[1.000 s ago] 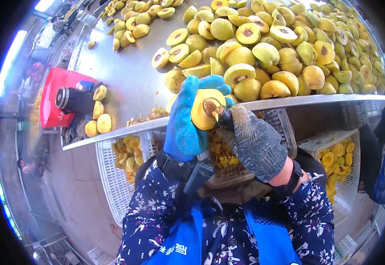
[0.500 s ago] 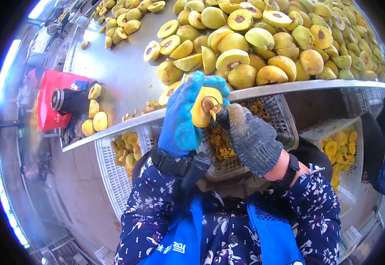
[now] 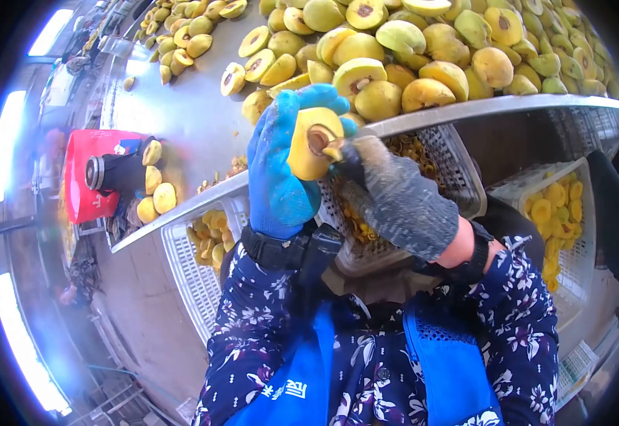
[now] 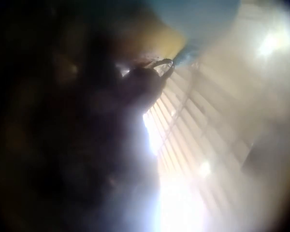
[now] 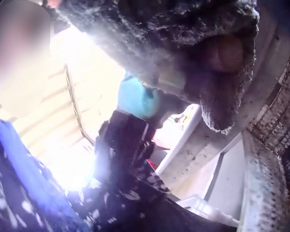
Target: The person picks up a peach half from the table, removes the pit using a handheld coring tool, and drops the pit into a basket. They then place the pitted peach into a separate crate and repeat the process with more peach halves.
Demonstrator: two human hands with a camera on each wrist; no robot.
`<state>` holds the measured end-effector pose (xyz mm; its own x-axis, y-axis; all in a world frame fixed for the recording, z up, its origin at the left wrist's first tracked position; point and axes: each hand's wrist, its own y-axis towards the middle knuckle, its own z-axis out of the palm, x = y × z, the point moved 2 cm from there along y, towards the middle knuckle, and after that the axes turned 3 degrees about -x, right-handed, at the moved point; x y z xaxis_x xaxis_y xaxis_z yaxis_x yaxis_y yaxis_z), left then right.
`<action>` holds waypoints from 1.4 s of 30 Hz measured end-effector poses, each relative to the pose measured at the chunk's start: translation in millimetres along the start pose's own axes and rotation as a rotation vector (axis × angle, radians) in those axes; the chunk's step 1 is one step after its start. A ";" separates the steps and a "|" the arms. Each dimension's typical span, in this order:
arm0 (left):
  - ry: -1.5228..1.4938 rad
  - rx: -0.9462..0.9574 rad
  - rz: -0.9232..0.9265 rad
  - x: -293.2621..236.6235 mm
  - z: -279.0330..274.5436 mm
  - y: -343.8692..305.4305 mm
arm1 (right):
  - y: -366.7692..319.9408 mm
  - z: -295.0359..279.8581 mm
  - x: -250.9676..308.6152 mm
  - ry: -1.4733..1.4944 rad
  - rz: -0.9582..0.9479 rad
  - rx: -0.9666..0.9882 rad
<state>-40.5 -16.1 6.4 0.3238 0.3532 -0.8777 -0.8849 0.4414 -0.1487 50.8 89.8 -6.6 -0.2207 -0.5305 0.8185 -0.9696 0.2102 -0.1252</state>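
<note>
A halved yellow fruit [image 3: 309, 145], its brown hollow facing the right hand, is gripped by the blue-gloved left hand [image 3: 279, 170]. In a grey glove, the right hand [image 3: 407, 202] holds a dark-handled tool at the fruit's centre; a loop-shaped metal tip [image 4: 165, 63] shows in the left wrist view. A strip of flesh stands up at the hollow. In the right wrist view the grey glove [image 5: 159, 34] curls round something mostly hidden, with the blue glove [image 5: 137, 98] beyond it.
Fruit halves [image 3: 377, 101] are heaped on the metal table [image 3: 189, 117]. A red bag [image 3: 86, 170] and black flask [image 3: 114, 172] lie at its left. Below its edge stand white crates [image 3: 192, 284] with fruit pieces, another crate [image 3: 574, 280] to the right.
The view has shifted, with the table's fruit now higher in the picture. Both hands still hold fruit and tool together; the strip at the hollow has changed its angle.
</note>
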 end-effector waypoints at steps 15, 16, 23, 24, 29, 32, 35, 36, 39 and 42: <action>-0.151 0.083 -0.060 13.2 6.3 0.1 | 12.3 -5.5 -6.9 0.035 -0.242 -0.182; -0.151 0.083 -0.062 12.9 2.2 1.5 | 11.7 -6.4 -8.0 0.037 -0.239 -0.182; -0.483 0.105 -0.096 -0.9 -3.8 7.0 | 3.9 -2.8 -8.3 0.101 -0.102 -0.176; -0.480 0.103 -0.095 1.1 -3.8 8.3 | 4.0 -1.1 -8.1 0.105 -0.103 -0.175; -0.358 0.040 0.042 15.4 -6.8 8.6 | 8.0 16.9 -22.0 -0.061 -0.121 -0.129; -0.313 0.062 0.130 15.8 -6.0 8.7 | 5.5 10.7 -14.3 -0.054 -0.096 -0.110; -0.255 0.029 0.151 11.1 -1.9 4.9 | 3.4 13.6 -14.7 -0.099 -0.154 -0.135; -0.194 0.041 0.173 11.4 -2.1 5.0 | 2.4 11.7 -11.5 -0.093 -0.149 -0.133; -0.082 0.075 0.229 15.3 -4.1 5.3 | 1.1 4.7 -1.5 0.010 -0.052 -0.107; -0.008 0.123 0.284 20.8 -7.9 8.1 | 0.6 7.6 -2.0 0.052 -0.037 -0.108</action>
<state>-43.6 -11.7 -16.6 0.0727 0.4829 -0.8727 -0.8934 0.4204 0.1582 49.9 84.7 -12.6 -0.1770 -0.4968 0.8496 -0.9593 0.2802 -0.0360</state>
